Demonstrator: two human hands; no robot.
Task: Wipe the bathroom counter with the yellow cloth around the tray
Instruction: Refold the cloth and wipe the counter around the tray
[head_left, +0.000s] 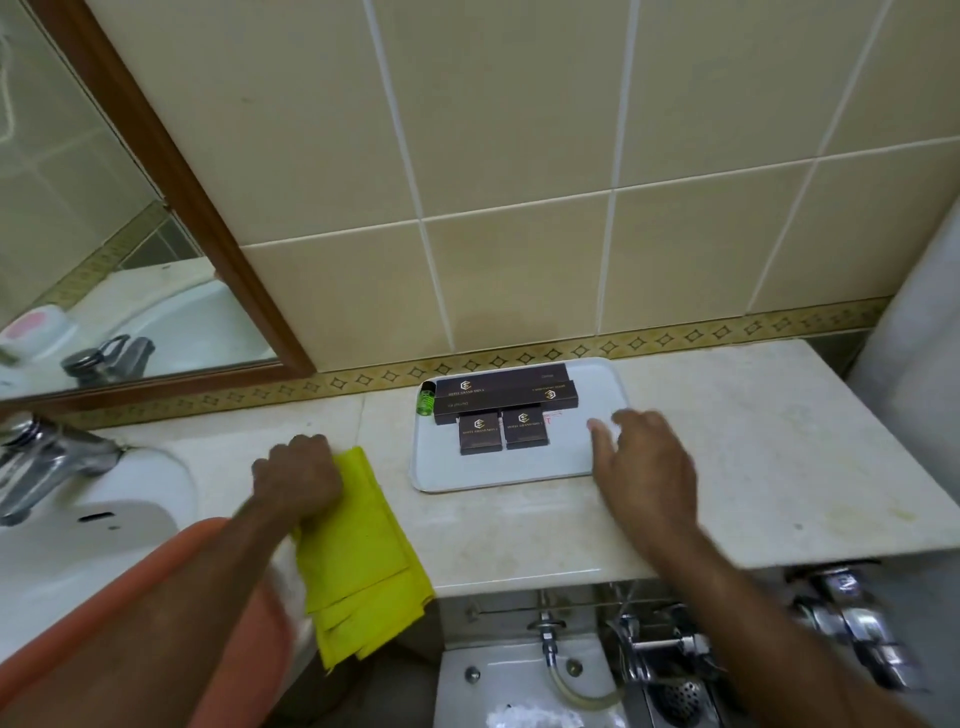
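Observation:
A folded yellow cloth (361, 551) lies on the cream marble counter (753, 467) and hangs over its front edge, left of the tray. My left hand (298, 475) is closed on the cloth's top left corner. A white rectangular tray (571, 447) sits against the back wall, carrying several dark brown boxes (506, 402) and a small green bottle (427, 400). My right hand (644, 467) hovers with fingers spread over the tray's right front corner; I cannot tell whether it touches the tray.
A white sink (78, 545) with a chrome tap (47, 462) lies at the left. A wood-framed mirror (171, 171) hangs above it. Below the counter's front edge are a toilet tank (519, 680) and chrome valves (852, 618). Tiled wall rises behind.

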